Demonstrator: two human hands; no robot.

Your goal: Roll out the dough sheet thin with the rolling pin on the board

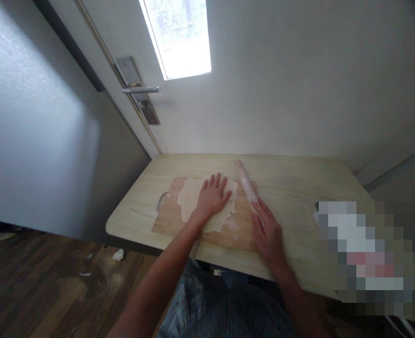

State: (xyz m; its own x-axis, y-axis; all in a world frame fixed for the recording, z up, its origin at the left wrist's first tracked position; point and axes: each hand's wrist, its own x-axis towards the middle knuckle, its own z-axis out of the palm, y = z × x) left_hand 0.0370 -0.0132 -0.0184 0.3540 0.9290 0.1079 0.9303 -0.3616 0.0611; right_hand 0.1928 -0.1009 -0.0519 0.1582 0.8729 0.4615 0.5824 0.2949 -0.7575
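A thin sheet of pale dough (190, 201) with ragged edges is spread over a wooden board (168, 220). My left hand (212, 197) lies flat on the dough, fingers spread and pointing away from me. At the board's right side, my right hand (269, 230) is wrapped round the near end of a floured rolling pin (246, 183). The pin's far end points away from me and slightly left, past the board's edge. A curved metal handle (161, 201) shows at the board's left edge.
The board rests on a light wooden table (299, 188) pushed against a white door (281, 84). A door lever (142, 89) sticks out above the table's left part. A blurred-out item (362, 253) occupies the table's right end. Scraps (118, 255) litter the floor at left.
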